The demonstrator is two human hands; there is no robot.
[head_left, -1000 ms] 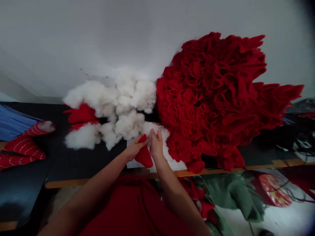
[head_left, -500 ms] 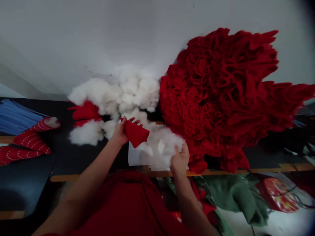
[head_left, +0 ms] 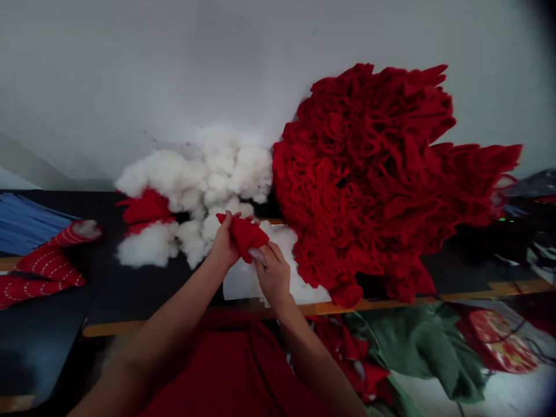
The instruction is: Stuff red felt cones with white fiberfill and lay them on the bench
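Note:
My left hand (head_left: 225, 243) is closed around a small red felt cone (head_left: 247, 233), its pointed end toward the upper left and its wide mouth toward my right hand. At that mouth, my right hand (head_left: 274, 271) pinches a tuft of white stuffing (head_left: 257, 255), partly hidden by the fingers. Below both hands lie white sheets (head_left: 241, 284) with more fluffy stuffing on them. Behind the cone spreads a heap of loose white stuffing (head_left: 174, 174).
A tall pile of red felt pieces (head_left: 369, 174) stands to the right. Farther left are red felt pieces (head_left: 145, 211), stuffed red cones with white dashes (head_left: 50, 252) and blue strips (head_left: 30, 223). Green cloth (head_left: 421, 341) hangs below the table edge on the right.
My right hand has moved left and up from the stuffing on the sheets to the cone's mouth, carrying a tuft. My left hand still holds the cone, now slightly farther right.

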